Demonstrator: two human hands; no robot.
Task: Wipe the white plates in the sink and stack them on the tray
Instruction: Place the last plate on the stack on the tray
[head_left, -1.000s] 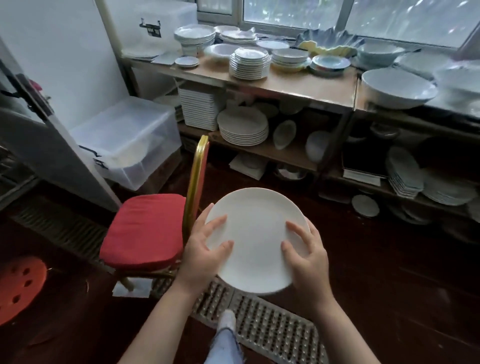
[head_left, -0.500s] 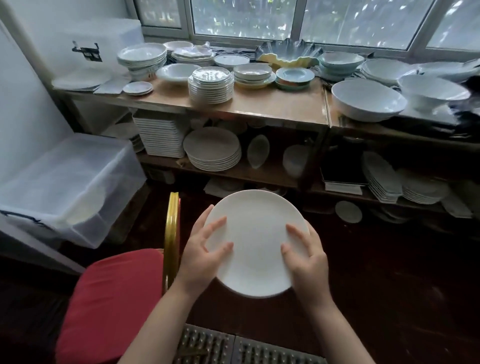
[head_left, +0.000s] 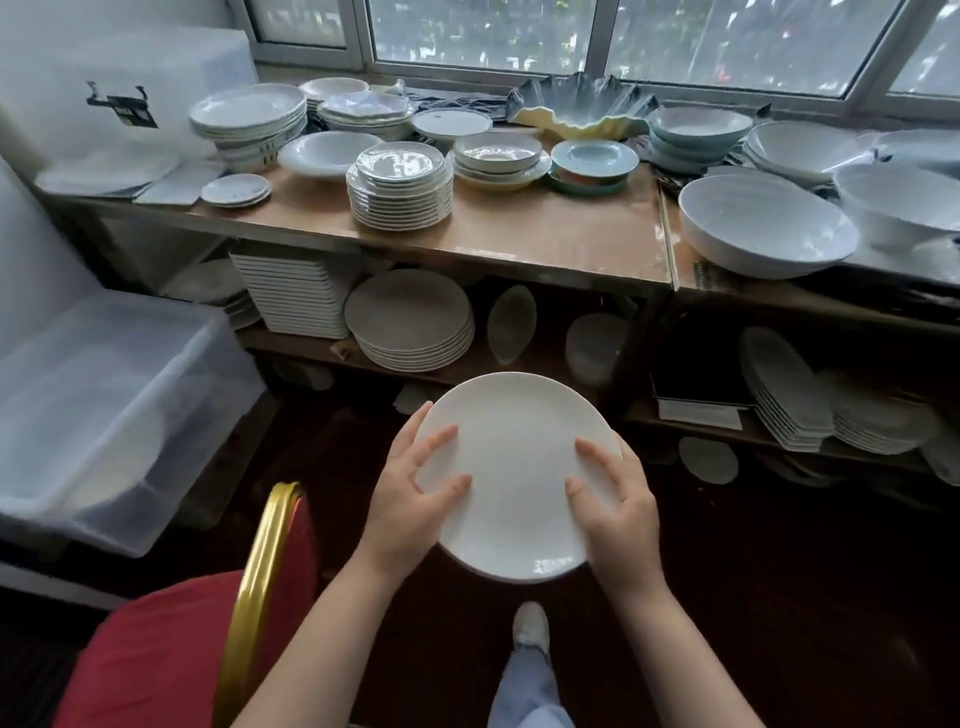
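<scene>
- Head view is showing you carrying one white plate (head_left: 517, 475) in front of your body, face up and tilted slightly toward you, above the dark floor (head_left: 779, 597).
- Your left hand (head_left: 410, 499) is grasping the plate's left rim, thumb and fingers lying spread on the upper face; your right hand (head_left: 613, 506) is grasping the right rim the same way. How the fingers underneath are lying, you cannot tell from this view.
- Compared with a second ago, your grip is staying as it was and the plate is sitting in the same spot between your hands; what is changing is your surroundings.
- You are turning and stepping toward the wooden shelving (head_left: 519, 244) under the window: the red chair (head_left: 171, 649) with its gold frame is sliding down to the lower left corner, the floor grating is dropping out of sight, and the stacks of crockery are filling the upper half.
- Your shoe (head_left: 531, 626) is showing directly below the plate, so you are probably mid-stride.
- Neither the sink nor the tray is appearing anywhere, and no cloth is in either hand.
- This is probably meaning that you are in the carrying part of the job, with this plate judged already wiped and heading for stacking, though the frame cannot confirm the wipe.
- A clear plastic bin (head_left: 104, 415) is standing at your left, well apart from the plate.
</scene>
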